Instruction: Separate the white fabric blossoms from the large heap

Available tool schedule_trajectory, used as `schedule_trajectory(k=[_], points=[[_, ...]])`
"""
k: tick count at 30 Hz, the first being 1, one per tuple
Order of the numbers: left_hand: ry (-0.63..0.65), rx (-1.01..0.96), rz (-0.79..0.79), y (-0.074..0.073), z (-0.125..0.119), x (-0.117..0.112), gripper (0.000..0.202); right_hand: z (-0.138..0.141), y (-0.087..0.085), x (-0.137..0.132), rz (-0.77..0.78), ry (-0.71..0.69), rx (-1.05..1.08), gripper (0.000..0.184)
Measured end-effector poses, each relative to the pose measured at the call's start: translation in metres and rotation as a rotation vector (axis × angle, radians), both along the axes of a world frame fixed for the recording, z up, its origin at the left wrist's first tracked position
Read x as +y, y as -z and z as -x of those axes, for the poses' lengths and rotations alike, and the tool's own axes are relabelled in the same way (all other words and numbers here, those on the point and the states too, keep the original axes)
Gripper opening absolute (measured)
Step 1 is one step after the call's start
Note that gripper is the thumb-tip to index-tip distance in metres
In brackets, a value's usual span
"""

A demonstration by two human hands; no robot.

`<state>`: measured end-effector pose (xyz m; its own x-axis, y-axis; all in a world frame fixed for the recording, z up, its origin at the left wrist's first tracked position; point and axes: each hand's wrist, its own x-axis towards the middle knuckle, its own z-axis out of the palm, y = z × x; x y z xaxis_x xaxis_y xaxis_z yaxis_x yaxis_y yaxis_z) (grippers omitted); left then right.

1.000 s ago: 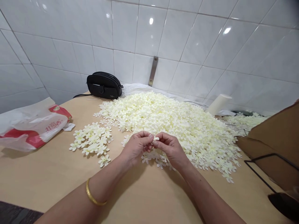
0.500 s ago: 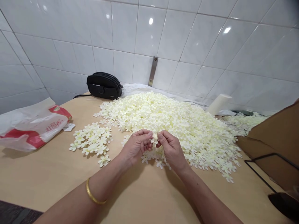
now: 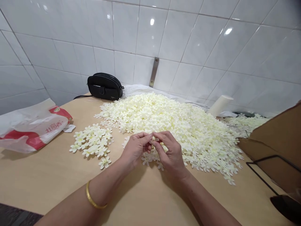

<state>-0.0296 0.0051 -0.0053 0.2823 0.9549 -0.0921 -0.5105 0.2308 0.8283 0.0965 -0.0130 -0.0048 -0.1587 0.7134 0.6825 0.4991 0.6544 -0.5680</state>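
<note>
I have 2 bare hands working at the near edge of a flower heap (image 3: 162, 114), and between their fingertips sits 1 small pale flower (image 3: 154, 138). The left hand (image 3: 136, 147) pinches it between thumb and forefinger. The right hand (image 3: 172, 152) meets it from the other side, its thumb and forefinger closed on the petals, though the fingers cover most of the bloom and I can't tell exactly which petals each side has. A dark dot shows at its centre.

I'd judge the step in hand as fine handling of this single piece, somewhere in the middle of it. The next move, as I read it, calls for a light pinch from both sides and small turns of the fingertips, as the petals look thin and easy to crease (the sort of touch I wouldn't rush over a remote link). To the left lies a smaller flower cluster (image 3: 91, 141), apart from the heap and within easy reach of the left hand.

As for writing, the plastic bag (image 3: 44, 125) at far left carries red characters that look Chinese, plus a round emblem on its red band; I can't read either reliably. The black purse (image 3: 104, 88) on the far side has a tiny pale mark low on its front, too small to make out. I see no lettering on the white roll (image 3: 219, 106) at far right.
</note>
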Motion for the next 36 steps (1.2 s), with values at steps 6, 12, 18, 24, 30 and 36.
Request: schedule_trajectory(k=[6,12,18,24,30,36], points=[[0.124,-0.131,0.036,-0.001,-0.001,0.000,0.017,0.001,-0.003,-0.004,0.009,0.016,0.063,0.014],[0.147,-0.053,0.056,-0.003,-0.002,-0.002,0.025,-0.007,0.001,0.002,0.182,0.118,0.206,0.011],[0.094,0.040,-0.040,-0.001,-0.002,-0.002,0.019,-0.004,0.003,0.005,0.284,0.028,0.231,0.018],[0.021,0.069,-0.015,0.002,-0.002,0.001,0.013,-0.003,0.003,0.004,0.064,0.112,0.058,0.018],[0.016,0.096,-0.089,0.001,-0.002,0.000,0.012,-0.008,0.000,0.006,0.006,0.072,-0.095,0.018],[0.040,0.031,-0.028,0.000,-0.003,0.001,0.016,-0.012,0.002,0.005,-0.019,0.102,-0.195,0.019]])
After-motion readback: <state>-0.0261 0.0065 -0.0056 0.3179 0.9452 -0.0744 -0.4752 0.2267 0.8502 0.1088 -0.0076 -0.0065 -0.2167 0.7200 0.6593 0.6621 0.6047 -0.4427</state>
